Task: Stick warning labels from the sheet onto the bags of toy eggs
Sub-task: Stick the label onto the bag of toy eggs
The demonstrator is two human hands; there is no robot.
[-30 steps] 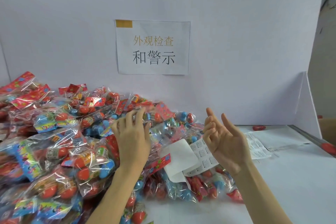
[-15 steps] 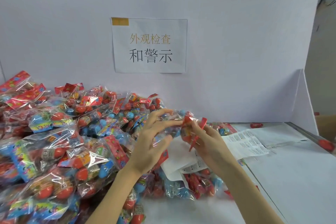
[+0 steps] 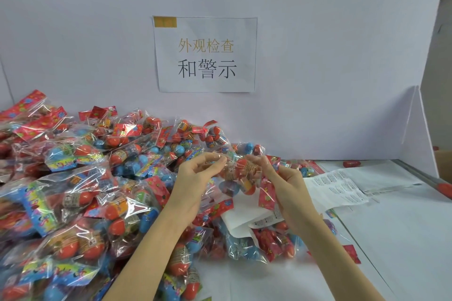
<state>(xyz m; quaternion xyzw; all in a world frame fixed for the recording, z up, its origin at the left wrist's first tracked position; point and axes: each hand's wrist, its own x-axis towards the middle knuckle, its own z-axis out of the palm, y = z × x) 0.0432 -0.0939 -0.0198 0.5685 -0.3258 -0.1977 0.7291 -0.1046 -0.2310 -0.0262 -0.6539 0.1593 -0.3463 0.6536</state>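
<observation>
over the worktop (image 3: 367, 239) your left hand (image 3: 195, 186) and right hand (image 3: 286, 186) pinch one bag (image 3: 244, 173), seemingly unlabelled; next, peel from the sheet (image 3: 337, 188).

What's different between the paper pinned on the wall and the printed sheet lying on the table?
The wall notice hangs flat and upright on the wall; the label sheet lies on the table, its near end curling under the held bag. The wall notice carries a few large characters, gold above black; the label sheet is covered in small blocks of fine print. Both are white paper.
</observation>
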